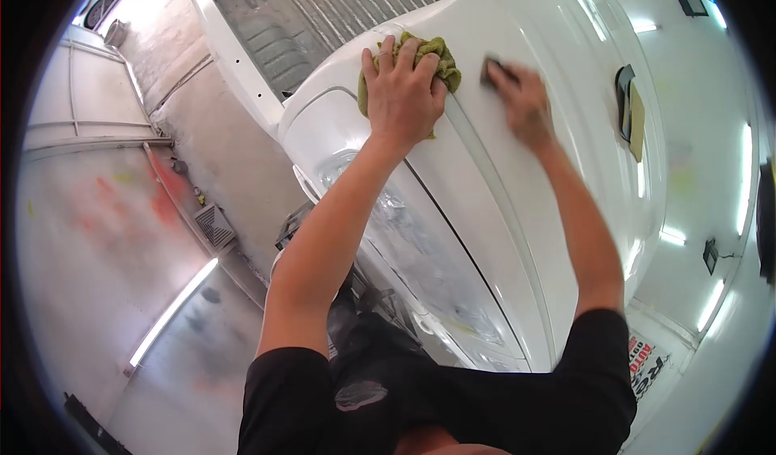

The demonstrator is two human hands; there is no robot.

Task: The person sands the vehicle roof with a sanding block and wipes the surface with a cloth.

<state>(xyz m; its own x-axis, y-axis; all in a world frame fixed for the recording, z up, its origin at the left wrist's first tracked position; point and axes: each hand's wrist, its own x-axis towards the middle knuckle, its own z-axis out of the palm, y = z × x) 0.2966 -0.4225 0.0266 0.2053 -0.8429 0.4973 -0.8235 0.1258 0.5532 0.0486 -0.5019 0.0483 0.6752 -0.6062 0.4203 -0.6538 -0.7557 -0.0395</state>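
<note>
A bunched olive-green cloth (445,61) lies on the white body panel of a vehicle (505,144). My left hand (402,91) grips it from above, fingers spread over the folds and pressing it against the panel. To the right, my right hand (527,103) is blurred by motion. Its fingers are closed round a small dark block (495,73) held at the panel's surface. The block's underside is hidden. A long groove (477,136) in the bodywork runs between the two hands.
Farther right on the panel rest a black hand tool (622,91) and a yellowish sheet (636,124). Clear plastic film (420,241) covers the vehicle's lower side. A ribbed metal truck bed (323,10) lies beyond. Paint-marked walls (113,204) and bright tube lights (174,311) surround the vehicle.
</note>
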